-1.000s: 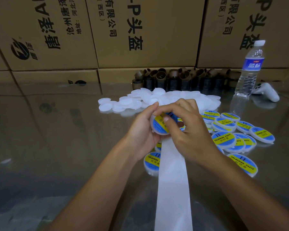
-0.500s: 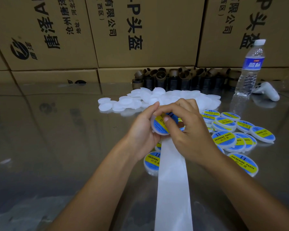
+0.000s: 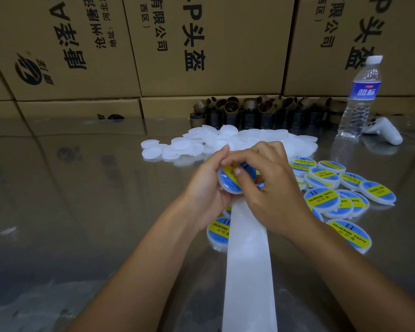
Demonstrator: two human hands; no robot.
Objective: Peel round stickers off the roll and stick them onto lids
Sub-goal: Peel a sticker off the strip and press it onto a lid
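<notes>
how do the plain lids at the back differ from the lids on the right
The plain lids are bare white; the stickered lids are blue and yellow on top. The plain lids are heaped farther back; the stickered lids lie nearer, beside the right hand. Both are round, on the table.

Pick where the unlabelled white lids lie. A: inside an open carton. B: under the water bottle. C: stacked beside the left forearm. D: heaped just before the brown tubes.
D: the unlabelled white lids lie in a heap right in front of the row of brown tubes, beyond the labelled lids.
</notes>
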